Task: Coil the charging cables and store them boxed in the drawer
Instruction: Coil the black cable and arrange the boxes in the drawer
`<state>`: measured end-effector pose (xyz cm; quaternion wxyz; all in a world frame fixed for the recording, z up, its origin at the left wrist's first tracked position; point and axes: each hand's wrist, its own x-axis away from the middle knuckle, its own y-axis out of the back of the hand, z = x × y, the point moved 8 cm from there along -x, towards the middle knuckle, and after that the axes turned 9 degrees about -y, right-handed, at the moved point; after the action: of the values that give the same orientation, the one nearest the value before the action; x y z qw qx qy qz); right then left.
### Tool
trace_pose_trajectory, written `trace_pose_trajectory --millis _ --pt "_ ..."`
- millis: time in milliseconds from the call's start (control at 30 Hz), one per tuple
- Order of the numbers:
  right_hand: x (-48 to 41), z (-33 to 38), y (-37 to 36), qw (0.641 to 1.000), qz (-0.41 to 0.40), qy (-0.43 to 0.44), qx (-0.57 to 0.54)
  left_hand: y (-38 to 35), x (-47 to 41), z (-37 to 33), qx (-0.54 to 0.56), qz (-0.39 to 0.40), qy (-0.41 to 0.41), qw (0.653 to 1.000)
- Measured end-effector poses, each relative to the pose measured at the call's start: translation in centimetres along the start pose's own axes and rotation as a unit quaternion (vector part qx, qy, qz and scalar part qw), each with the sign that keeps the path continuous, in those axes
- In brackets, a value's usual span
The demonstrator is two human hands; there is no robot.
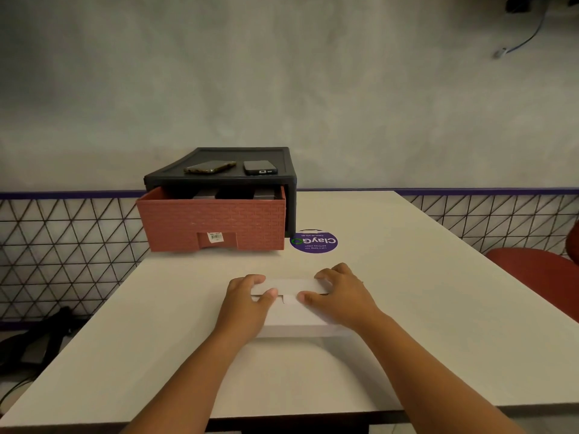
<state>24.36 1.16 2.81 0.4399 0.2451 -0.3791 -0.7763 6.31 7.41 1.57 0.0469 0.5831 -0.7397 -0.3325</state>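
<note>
A white cardboard box lies on the white table in front of me. My left hand grips its left end, thumb on the folded lid flap. At the right end my right hand holds the same flap, thumb on top. No cable shows; the box's inside is hidden. Beyond, a black drawer unit has its brick-red drawer pulled open, with dark boxes inside.
Two phones lie on top of the drawer unit. A round purple sticker is on the table right of the drawer. A red chair stands at the right, a dark bag on the floor at the left.
</note>
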Motion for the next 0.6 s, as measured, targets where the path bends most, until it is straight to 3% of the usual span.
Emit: trace_pose_trajectory --millis 167,467,600 --pt "0.1 0.0 -0.2 0.999 0.007 0.024 -0.021 0.1 0.3 0.0 0.003 -0.003 -0.001 1.0" --pt "3.2 0.7 1.9 0.979 -0.144 0.122 -0.074 1.2 2.9 -1.7 -0.005 -0.112 -0.11 0.988" --pt "4.1 0.2 1.6 0.974 -0.147 0.123 -0.12 1.6 3.8 -2.2 0.002 -0.123 -0.128 0.984"
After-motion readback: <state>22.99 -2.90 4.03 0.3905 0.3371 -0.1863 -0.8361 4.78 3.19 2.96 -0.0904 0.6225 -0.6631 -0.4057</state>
